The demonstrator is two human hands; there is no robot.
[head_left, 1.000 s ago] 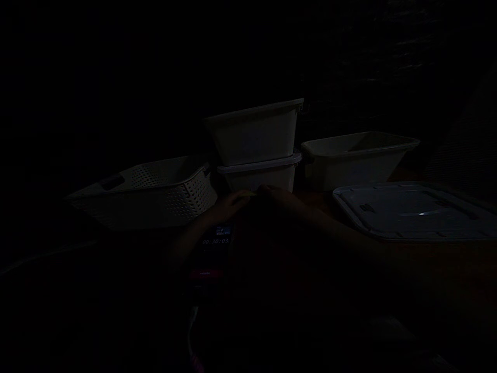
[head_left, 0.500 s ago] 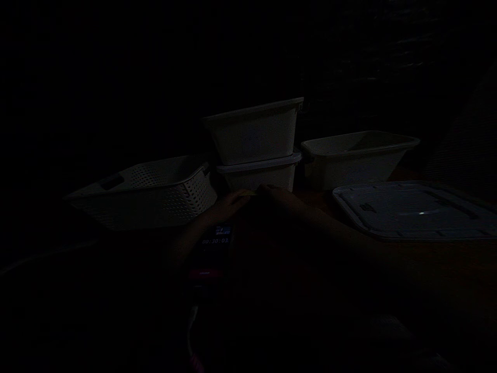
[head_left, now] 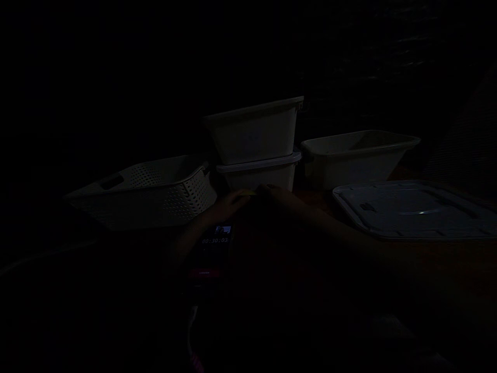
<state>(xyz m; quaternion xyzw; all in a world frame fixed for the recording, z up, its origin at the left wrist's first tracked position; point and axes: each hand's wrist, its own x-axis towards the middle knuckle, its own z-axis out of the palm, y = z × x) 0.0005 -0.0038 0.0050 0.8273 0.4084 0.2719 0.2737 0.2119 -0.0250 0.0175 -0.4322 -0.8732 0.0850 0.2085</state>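
The scene is very dark. My left hand (head_left: pixel 232 202) and my right hand (head_left: pixel 277 193) are close together in front of the stacked bins. Between them shows a small yellowish-green thing (head_left: pixel 247 192), with the left fingers closed on it; its kind is too dark to make out. The right hand's fingers look bent at its other end, but shadow hides what they grip. Just behind the hands stands a lidded light bin (head_left: pixel 260 178), and a second light bin (head_left: pixel 256 137) rests on top of it.
A perforated basket (head_left: pixel 155 207) stands at the left. On the right are an open bin (head_left: pixel 353 166) and a flat lid (head_left: pixel 411 210) on the table. A phone (head_left: pixel 213 254) with a lit timer lies below my left wrist, a cable (head_left: pixel 190 331) near its lower end.
Almost nothing differs. Both hands stay in about the same place around the small yellowish-green thing, and the bins have not moved.
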